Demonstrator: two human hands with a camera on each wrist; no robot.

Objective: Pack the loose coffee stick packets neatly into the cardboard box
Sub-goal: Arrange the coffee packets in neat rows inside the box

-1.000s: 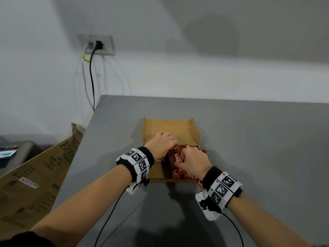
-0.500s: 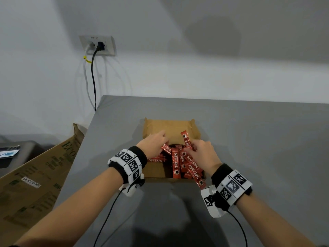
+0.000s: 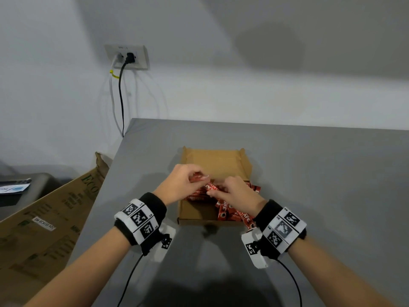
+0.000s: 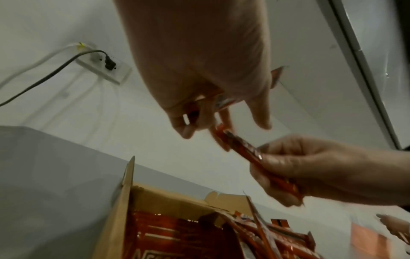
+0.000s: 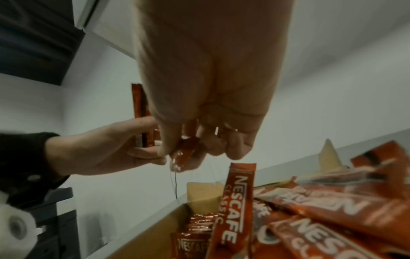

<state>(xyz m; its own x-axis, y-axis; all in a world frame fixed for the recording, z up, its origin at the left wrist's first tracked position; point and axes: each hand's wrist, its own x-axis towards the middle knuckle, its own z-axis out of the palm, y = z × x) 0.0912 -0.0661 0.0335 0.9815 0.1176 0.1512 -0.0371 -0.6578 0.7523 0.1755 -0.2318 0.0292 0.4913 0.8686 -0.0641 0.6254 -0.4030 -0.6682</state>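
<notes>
Head view shows the left hand (image 3: 181, 185) and right hand (image 3: 238, 193) each pinching a coffee stick packet (image 3: 198, 178) above the cardboard box (image 3: 194, 212), seemingly to align them before laying them flat.

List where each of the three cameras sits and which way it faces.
Head: worn high, looking forward and down at the cardboard box on the grey table; both forearms, left hand and right hand show.
Left wrist: under the left hand, looking along its fingers toward the wall socket.
Right wrist: under the right hand, looking along it over the coffee packets.
Shared: both wrist views show the opposite hand pinching a packet above the box.
</notes>
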